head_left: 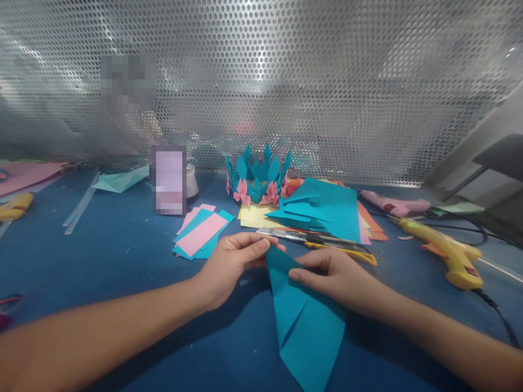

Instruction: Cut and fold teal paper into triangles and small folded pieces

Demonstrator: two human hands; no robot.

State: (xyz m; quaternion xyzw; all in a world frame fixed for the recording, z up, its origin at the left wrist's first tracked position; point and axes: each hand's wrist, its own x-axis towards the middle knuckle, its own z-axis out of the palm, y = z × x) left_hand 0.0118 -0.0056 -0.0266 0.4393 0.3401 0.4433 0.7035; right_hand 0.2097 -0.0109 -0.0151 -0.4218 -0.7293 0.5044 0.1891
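- Left hand (pixel 224 267): yours, pinching the upper tip of the blue sheet (pixel 314 337), mid-frame.
- Right hand (pixel 341 277): yours, gripping its upper right edge, thumb on top.
- Blue sheet: creased, lower centre.
- Step in hand: apparently folding.
- Next move: likely calls for a steady tip and firm creasing.

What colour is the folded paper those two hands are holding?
The folded paper is a plain teal blue, best seen in the head view.
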